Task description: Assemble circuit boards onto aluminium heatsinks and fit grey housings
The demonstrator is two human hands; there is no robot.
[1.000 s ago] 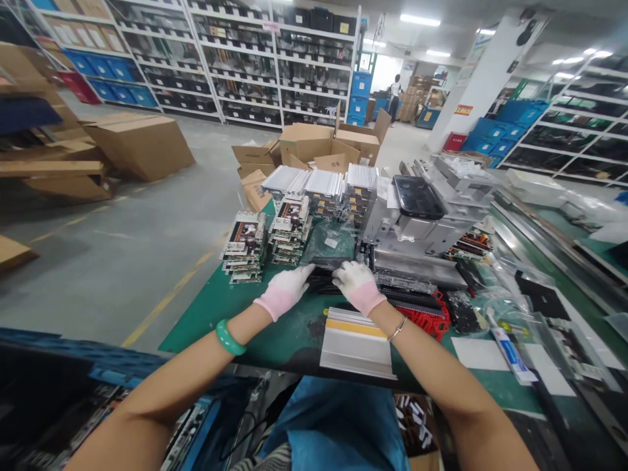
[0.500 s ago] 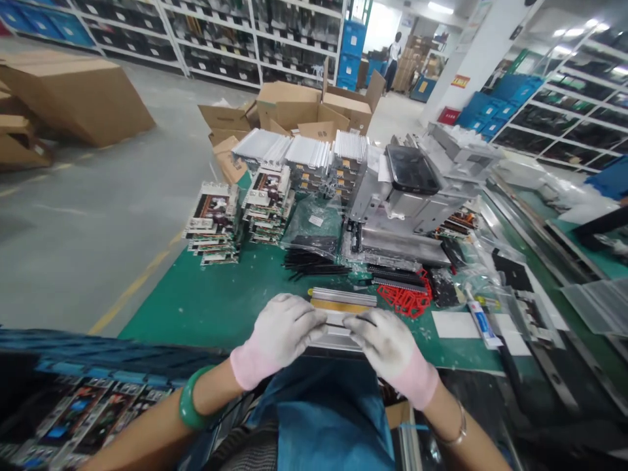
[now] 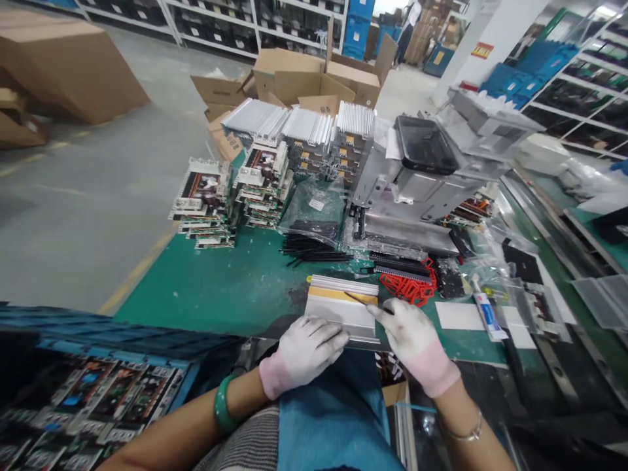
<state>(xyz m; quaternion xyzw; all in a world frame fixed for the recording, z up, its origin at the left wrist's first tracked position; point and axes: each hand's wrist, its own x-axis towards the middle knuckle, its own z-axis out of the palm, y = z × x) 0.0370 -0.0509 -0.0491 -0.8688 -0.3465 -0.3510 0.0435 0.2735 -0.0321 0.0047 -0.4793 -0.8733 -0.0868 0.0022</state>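
A ribbed aluminium heatsink (image 3: 341, 313) with a yellow band lies at the near edge of the green mat (image 3: 220, 288). My left hand (image 3: 304, 352), in a white glove with a pink cuff, rests on its near corner with the fingers flat. My right hand (image 3: 413, 339), gloved the same way, pinches a thin black strip (image 3: 362, 301) whose tip lies over the yellow band. Beyond the heatsink lies a pile of similar black strips (image 3: 314, 248), partly on a clear plastic bag (image 3: 314, 209).
Stacks of circuit boards (image 3: 206, 203) and finned heatsink modules (image 3: 307, 134) stand beyond the mat. To the right are a grey metal chassis (image 3: 407, 190), a red plastic comb part (image 3: 407, 288) and a white tube (image 3: 487, 317). A bin of boards (image 3: 98, 399) sits lower left.
My hands have moved apart. The left hand has dropped to the heatsink's near corner, and the right hand has shifted right with the black strip. The view has tilted slightly.
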